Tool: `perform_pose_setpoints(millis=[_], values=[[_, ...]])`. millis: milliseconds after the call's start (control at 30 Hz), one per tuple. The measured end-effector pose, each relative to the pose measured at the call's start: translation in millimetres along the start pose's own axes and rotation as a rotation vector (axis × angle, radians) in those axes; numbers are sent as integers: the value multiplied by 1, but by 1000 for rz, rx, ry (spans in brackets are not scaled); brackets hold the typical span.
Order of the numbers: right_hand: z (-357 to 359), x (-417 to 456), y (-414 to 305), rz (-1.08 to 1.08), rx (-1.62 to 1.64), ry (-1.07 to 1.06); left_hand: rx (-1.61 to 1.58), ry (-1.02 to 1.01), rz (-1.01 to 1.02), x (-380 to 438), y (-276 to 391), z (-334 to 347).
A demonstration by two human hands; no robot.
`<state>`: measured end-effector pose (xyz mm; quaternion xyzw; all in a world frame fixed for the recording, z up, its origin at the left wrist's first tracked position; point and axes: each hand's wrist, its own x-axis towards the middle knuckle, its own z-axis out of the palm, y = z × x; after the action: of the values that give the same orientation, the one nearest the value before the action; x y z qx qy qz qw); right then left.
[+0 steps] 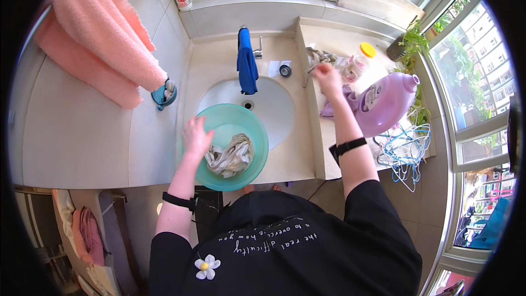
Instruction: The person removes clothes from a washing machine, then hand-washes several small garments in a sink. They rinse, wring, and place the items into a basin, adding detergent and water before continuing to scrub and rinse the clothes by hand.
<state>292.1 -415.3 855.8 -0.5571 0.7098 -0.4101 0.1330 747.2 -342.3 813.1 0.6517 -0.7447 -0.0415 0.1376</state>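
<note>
A teal plastic basin (259, 131) stands over the front left of the white sink (277, 119), with a crumpled wet whitish cloth (232, 157) inside. My left hand (197, 136) is over the basin's left rim, fingers apart, with nothing visible in it. On the raised counter at right, my right hand (326, 77) is beside a crumpled greyish cloth (321, 55); its fingers are curled, and whether they pinch the cloth cannot be told. A purple cloth (347, 98) lies partly behind my right forearm, against a large purple detergent bottle (384, 105).
A blue cloth (246, 63) hangs over the faucet. A yellow-lidded jar (359, 63), tangled wire hangers (404, 150) and a potted plant (404, 45) stand on the right. A pink towel (107, 28) and a small blue holder (164, 95) hang on the left wall.
</note>
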Motion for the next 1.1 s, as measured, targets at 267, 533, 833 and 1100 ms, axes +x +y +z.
perform_pose_setpoints(millis=[267, 533, 833, 1100], values=[[64, -132, -46, 124, -29, -856, -755, -584, -730, -23, -86, 0], [50, -138, -30, 20, -102, -474, -1063, -556, -750, -15, -79, 3], [136, -34, -31, -147, -530, -368, -1050, -386, -763, -38, -80, -56], [211, 59, -45, -308, -814, -309, -1048, -441, -833, -69, -92, -60]])
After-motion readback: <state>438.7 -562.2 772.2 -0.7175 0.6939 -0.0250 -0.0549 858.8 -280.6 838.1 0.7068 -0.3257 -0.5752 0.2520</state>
